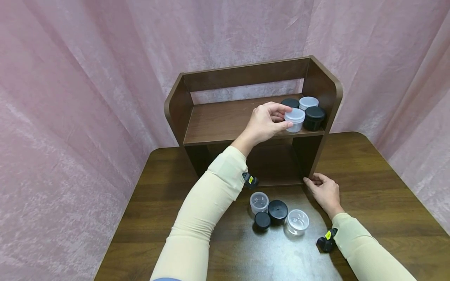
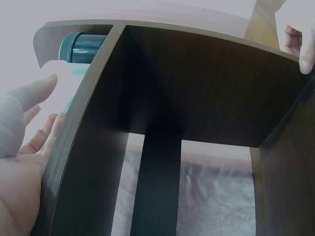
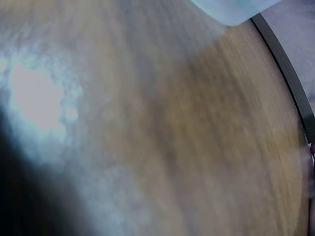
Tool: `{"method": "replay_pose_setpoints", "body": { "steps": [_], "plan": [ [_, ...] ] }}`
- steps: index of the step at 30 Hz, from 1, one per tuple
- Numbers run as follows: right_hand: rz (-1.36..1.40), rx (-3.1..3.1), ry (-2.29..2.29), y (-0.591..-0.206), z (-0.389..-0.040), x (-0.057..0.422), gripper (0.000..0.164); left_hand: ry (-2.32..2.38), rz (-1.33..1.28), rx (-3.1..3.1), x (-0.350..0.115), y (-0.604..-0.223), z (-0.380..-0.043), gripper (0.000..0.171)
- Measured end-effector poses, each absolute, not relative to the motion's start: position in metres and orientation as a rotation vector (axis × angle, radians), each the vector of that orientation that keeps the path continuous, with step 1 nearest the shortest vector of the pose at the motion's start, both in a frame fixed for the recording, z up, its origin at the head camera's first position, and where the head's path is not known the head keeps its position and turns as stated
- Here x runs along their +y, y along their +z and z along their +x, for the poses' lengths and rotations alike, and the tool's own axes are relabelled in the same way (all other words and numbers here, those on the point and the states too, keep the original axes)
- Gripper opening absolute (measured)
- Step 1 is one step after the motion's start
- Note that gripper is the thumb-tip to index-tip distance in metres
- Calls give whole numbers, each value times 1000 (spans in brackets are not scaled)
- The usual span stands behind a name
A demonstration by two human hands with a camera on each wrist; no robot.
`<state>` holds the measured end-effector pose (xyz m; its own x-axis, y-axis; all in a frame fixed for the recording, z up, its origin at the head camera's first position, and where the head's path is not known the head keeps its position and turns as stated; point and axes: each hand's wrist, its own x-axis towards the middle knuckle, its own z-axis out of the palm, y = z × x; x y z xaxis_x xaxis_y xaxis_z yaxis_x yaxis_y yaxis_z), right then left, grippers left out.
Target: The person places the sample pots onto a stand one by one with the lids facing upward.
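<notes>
My left hand [image 1: 265,121] pinches a translucent jar with a white lid [image 1: 294,119] between thumb and fingers, at the front edge of the upper level of a brown wooden desk shelf [image 1: 225,117]. Right beside that jar stands a black-lidded jar [image 1: 314,118]. Behind them are a second white-lidded jar [image 1: 308,102] and another black jar [image 1: 290,103]. Down at the shelf's lower right front corner, my right hand [image 1: 324,194] holds the side panel, thumb at its front edge and fingers curled on the outside. In the left wrist view the pinched jar looks washed out by glare.
On the wooden table [image 1: 351,164] before the shelf stand two clear jars [image 1: 259,202], a larger black jar [image 1: 277,211] and a small black jar [image 1: 262,220]. A pink curtain [image 1: 105,97] hangs behind. The right wrist view shows mostly blurred tabletop [image 3: 197,123].
</notes>
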<state>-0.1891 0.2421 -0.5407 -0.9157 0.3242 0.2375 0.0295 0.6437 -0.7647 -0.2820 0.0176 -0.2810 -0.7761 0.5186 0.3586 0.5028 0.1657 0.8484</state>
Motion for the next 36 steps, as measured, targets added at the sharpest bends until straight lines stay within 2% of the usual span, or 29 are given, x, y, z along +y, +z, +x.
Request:
{"method": "replay_pose_setpoints", "body": {
  "steps": [23,36],
  "plan": [
    [-289,-2514,1182,-540,-188,240,54,1740,1052,2418,14,-281,-279,37],
    [-281,-2502,1170,-542,-192,239,52,1942,1244,2420,-24,-295,-254,34]
  ]
}}
